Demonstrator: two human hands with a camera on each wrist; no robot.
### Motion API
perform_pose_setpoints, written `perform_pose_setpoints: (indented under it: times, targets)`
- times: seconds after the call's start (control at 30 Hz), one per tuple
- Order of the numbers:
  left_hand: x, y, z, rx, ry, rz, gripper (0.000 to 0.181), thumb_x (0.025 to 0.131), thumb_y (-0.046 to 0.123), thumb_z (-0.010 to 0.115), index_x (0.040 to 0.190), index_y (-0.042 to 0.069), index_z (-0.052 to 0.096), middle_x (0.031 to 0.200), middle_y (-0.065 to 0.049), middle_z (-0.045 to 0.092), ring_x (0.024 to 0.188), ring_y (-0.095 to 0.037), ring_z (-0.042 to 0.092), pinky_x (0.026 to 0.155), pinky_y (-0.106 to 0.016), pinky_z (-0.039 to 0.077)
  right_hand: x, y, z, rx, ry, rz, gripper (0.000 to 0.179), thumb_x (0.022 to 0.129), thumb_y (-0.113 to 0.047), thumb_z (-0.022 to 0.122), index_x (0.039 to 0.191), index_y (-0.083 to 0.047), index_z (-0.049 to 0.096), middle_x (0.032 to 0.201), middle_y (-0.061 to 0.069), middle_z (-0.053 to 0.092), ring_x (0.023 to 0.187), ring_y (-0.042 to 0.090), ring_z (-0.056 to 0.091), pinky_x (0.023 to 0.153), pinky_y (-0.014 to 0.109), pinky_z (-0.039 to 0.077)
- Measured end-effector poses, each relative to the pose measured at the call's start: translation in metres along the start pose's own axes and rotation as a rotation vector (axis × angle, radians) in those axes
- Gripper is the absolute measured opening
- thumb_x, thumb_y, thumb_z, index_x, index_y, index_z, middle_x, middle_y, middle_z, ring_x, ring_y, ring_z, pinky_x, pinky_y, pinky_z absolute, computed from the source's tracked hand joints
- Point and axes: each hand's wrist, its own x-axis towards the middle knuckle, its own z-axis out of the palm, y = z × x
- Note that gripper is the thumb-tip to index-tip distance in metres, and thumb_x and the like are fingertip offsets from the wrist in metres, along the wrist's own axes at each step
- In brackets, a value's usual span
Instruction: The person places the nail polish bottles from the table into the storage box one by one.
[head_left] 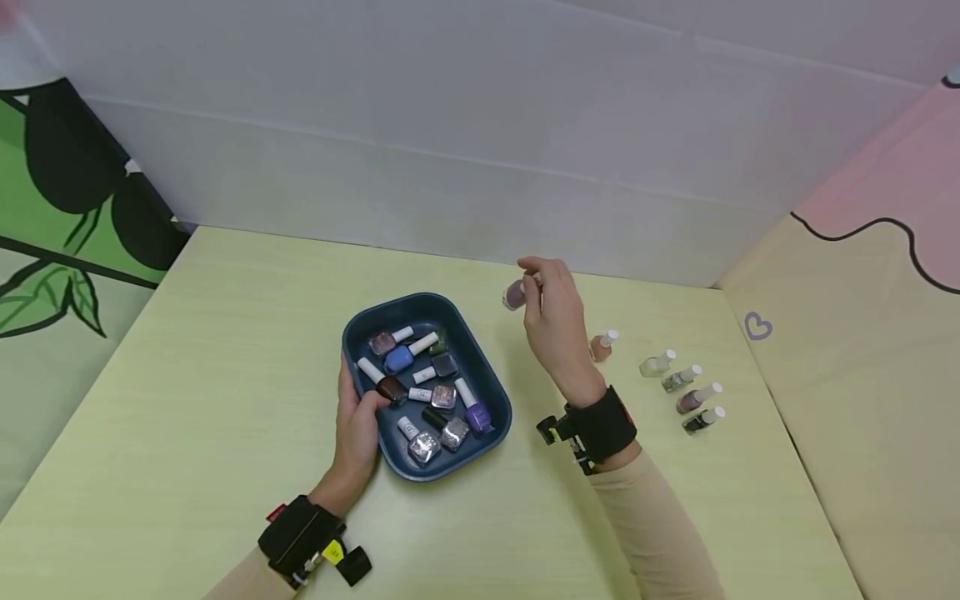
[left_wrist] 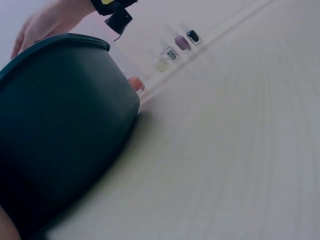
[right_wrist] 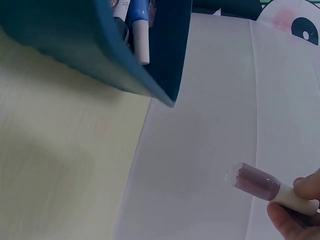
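Note:
My right hand (head_left: 557, 321) pinches a mauve nail polish bottle (head_left: 513, 295) by its white cap, beyond the tray's right side. In the right wrist view, thumb and fingertips grip the cap, and the bottle's glass base (right_wrist: 254, 181) points away from them. My left hand (head_left: 356, 429) holds the dark blue tray (head_left: 491, 379) by its left side, thumb over the rim beside a dark brown polish bottle (head_left: 391, 389). Several more polish bottles lie in the tray, among them a blue one (head_left: 399, 359), a purple one (head_left: 478, 417) and a silver glitter one (head_left: 423, 448).
Right of my right wrist stands a peach polish bottle (head_left: 600, 347), partly hidden. Further right are a clear bottle (head_left: 656, 364), a silver glitter one (head_left: 677, 380), a mauve one (head_left: 691, 402) and a dark one (head_left: 699, 422). A pale wall (head_left: 450, 192) borders the table's far edge.

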Motion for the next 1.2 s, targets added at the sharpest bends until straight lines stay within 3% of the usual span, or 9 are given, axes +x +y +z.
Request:
perform_pose_setpoints:
  times: [0.37, 0.77, 0.93, 1.2]
  targets:
    - [-0.001, 0.000, 0.000, -0.003, -0.006, -0.007, 0.085, 0.085, -0.009, 0.037, 0.154, 0.028, 0.004, 0.158, 0.010, 0.006, 0.140, -0.010, 0.006, 0.115, -0.038, 0.006, 0.003, -0.036, 0.028, 0.048, -0.003, -0.089, 0.022, 0.097, -0.006, 0.045, 0.114, 0.002, 0.056, 0.099, 0.013, 0.056, 0.087, 0.020, 0.050, 0.070, 0.032, 0.048]
    - [-0.001, 0.001, 0.000, 0.003, -0.002, -0.008, 0.086, 0.083, -0.009, 0.038, 0.154, 0.026, 0.004, 0.158, 0.010, 0.006, 0.140, -0.009, 0.006, 0.115, -0.037, 0.006, -0.003, -0.056, 0.052, 0.102, -0.126, -0.194, 0.024, 0.097, -0.009, 0.045, 0.117, -0.002, 0.057, 0.104, 0.008, 0.057, 0.087, 0.013, 0.047, 0.070, 0.026, 0.044]
    - [-0.002, 0.002, 0.001, -0.004, -0.001, 0.004, 0.088, 0.081, -0.011, 0.038, 0.154, 0.028, 0.005, 0.157, 0.010, 0.008, 0.139, -0.011, 0.010, 0.114, -0.037, 0.010, -0.003, -0.063, 0.057, 0.106, -0.279, -0.247, 0.023, 0.097, -0.009, 0.046, 0.114, -0.004, 0.059, 0.106, 0.006, 0.059, 0.089, 0.011, 0.049, 0.074, 0.023, 0.044]
    - [-0.003, 0.005, 0.001, -0.037, -0.034, 0.005, 0.088, 0.083, -0.012, 0.034, 0.154, 0.030, 0.003, 0.158, 0.004, 0.009, 0.136, -0.018, 0.021, 0.109, -0.028, 0.024, -0.008, -0.069, 0.062, 0.131, -0.676, -0.237, 0.023, 0.098, -0.013, 0.044, 0.115, -0.008, 0.059, 0.110, 0.002, 0.059, 0.087, 0.008, 0.048, 0.074, 0.019, 0.043]
